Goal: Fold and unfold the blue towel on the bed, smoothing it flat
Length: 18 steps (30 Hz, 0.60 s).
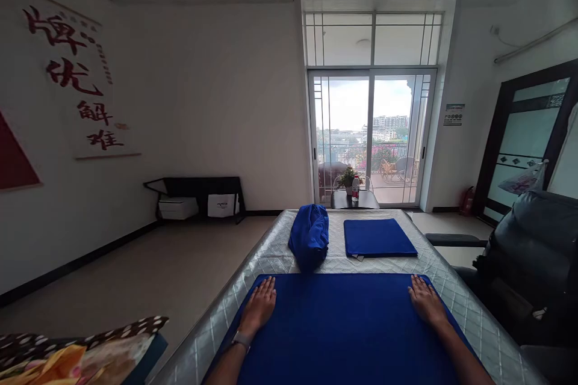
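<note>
A large blue cloth lies flat and smooth on the silver quilted table cover. My left hand rests palm down near the cloth's far left corner, fingers stretched out. Near the far right corner, my right hand presses flat in the same way. Beyond the cloth stands a crumpled blue fabric bundle, left of the middle. To its right is a neatly folded blue cloth with a small pale tag at its near edge. Neither hand holds anything.
A black chair stands close on the right. Patterned fabric sits at the lower left. Behind the covered table, a small table carries a plant and a bottle. A black rack with white boxes is by the wall.
</note>
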{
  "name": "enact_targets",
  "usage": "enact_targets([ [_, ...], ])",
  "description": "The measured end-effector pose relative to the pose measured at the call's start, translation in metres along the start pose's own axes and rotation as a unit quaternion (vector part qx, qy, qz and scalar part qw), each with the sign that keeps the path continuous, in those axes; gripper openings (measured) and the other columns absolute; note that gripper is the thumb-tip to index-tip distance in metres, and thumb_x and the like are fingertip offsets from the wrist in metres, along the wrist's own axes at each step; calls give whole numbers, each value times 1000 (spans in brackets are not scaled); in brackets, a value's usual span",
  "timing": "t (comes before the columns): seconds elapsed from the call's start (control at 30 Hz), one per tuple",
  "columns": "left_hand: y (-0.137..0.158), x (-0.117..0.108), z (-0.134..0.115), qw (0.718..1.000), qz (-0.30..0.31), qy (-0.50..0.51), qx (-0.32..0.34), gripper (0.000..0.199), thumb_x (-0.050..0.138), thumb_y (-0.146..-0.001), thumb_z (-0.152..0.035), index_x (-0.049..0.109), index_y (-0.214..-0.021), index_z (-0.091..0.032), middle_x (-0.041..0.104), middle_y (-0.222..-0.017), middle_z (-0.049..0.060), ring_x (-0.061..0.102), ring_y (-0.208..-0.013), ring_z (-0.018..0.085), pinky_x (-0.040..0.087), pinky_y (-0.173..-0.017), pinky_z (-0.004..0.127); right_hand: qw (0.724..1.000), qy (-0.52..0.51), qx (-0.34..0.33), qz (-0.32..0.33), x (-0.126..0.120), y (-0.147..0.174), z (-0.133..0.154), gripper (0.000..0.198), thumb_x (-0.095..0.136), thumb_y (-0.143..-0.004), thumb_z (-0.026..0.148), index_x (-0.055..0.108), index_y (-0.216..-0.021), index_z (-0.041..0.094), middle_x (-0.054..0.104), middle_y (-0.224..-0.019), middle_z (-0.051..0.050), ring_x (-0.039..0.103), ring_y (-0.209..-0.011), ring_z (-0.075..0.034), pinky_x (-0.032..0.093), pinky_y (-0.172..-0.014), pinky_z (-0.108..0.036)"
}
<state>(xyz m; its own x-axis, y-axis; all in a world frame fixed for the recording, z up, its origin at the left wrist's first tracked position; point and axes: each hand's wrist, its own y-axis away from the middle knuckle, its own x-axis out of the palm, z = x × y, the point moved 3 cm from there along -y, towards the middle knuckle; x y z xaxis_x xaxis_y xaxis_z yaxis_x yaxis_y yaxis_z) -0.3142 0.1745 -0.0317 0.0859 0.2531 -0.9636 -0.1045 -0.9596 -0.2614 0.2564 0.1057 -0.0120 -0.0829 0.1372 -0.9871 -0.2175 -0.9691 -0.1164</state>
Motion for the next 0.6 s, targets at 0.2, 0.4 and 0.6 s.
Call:
enact_targets([
  [0.2, -2, 18, 42, 998, -54, -23, -39, 57, 31, -95, -21, 51, -147, -9, 48, -154, 14, 45, -143, 26, 34, -119, 45, 999, 22, 39, -11, 13, -9, -43, 68, 22, -96, 37, 31, -157, 8, 28, -165, -10, 23, -153, -20, 16, -125, -39],
  [0.4, -2, 3, 34, 999, -18, -11, -38, 56, 31, -96, -21, 50, -148, -13, 47, -155, 11, 43, -144, 24, 33, -119, 44, 999, -4, 34, -14, 10, -10, -39, 70, 22, -93, 36, 37, -154, 6, 33, -163, -11, 26, -152, -21, 21, -124, -41],
  [0.6, -1, -27, 37, 997, 27, 12, -67, 55, 29, -99, -22, 46, -150, -10, 44, -157, 13, 44, -144, 24, 33, -119, 43, 999, -18, 47, -8, 7, -14, -53, 71, 22, -90, 37, 43, -153, 12, 34, -163, -11, 30, -151, -22, 23, -123, -44],
])
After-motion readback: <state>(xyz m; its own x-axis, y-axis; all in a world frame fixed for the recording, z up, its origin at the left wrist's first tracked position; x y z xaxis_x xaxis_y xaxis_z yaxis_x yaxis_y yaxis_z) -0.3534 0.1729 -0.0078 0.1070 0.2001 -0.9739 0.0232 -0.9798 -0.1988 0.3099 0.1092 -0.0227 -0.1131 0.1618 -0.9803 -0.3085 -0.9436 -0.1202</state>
